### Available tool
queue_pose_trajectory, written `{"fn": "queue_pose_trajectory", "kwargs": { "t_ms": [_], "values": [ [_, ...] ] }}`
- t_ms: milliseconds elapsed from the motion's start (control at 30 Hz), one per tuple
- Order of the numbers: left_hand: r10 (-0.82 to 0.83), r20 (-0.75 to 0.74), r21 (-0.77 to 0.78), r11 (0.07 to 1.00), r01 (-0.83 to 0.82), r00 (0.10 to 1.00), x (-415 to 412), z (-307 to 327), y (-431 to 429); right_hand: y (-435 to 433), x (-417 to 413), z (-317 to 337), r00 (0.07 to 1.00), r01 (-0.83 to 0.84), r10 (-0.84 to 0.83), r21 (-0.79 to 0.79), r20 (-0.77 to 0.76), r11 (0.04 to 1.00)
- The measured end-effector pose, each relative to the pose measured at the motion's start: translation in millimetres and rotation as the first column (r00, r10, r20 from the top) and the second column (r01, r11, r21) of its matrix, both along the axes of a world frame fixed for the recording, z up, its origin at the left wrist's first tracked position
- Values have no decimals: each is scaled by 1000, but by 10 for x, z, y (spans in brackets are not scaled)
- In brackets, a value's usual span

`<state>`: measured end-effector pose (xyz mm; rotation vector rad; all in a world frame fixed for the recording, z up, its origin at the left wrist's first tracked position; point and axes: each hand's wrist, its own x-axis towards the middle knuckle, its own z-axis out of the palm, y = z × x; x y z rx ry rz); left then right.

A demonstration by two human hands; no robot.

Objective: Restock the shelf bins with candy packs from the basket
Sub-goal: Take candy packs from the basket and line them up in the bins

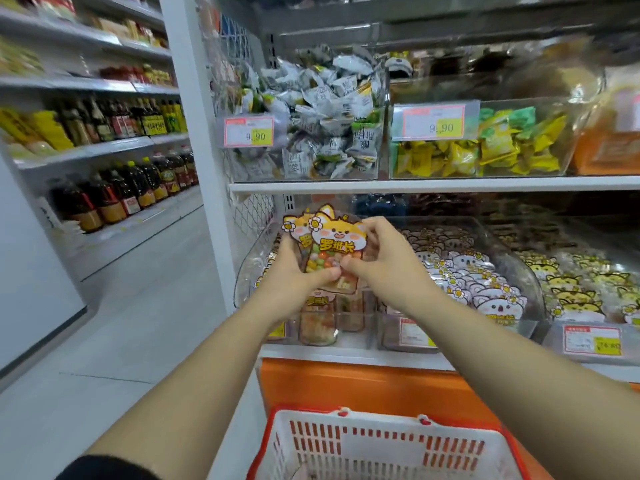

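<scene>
Cat-topped candy packs (pixel 329 244), clear pouches of colourful balls, are upright just above the leftmost clear shelf bin (pixel 249 271), which has the same kind standing in it. White basket (pixel 381 448) with a red rim sits below that bin.

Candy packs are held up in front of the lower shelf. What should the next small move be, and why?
Probably lower them into the leftmost bin. The left grip and right grip hold the candy packs right above it, it already holds matching orange packs, and the neighbouring bin's packs are white.
</scene>
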<state>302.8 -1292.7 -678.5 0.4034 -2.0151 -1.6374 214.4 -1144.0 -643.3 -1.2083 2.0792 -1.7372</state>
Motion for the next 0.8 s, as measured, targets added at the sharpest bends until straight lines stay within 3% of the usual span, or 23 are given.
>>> {"fn": "queue_pose_trajectory", "kwargs": {
  "t_ms": [133,267,333,400,433,500,600,800],
  "values": [
    [-32,105,78,997,24,994,-390,-120,-354,-321,-340,-104,994,77,-69,110,-80,991],
    [-161,292,190,976,108,943,-621,-382,-468,-479,-625,-251,969,165,-82,361,-235,918],
    [-231,521,51,969,240,822,-666,-409,-405,-525,-668,-288,901,253,-37,454,-432,854],
    [-50,768,-237,904,357,638,-722,-390,-373,-577,-654,-354,750,377,46,483,-660,790],
    [42,818,-346,834,431,574,-739,-366,-404,-608,-638,-393,679,423,104,503,-726,754],
    [92,853,-407,733,545,514,-739,-296,-475,-662,-610,-469,629,444,255,608,-734,658],
    [79,844,-445,657,609,531,-655,-226,-601,-733,-616,-545,617,464,426,744,-661,481],
    [64,795,-478,677,559,603,-637,-385,-690,-915,-610,-593,531,604,461,699,-711,382]
  ]
}}
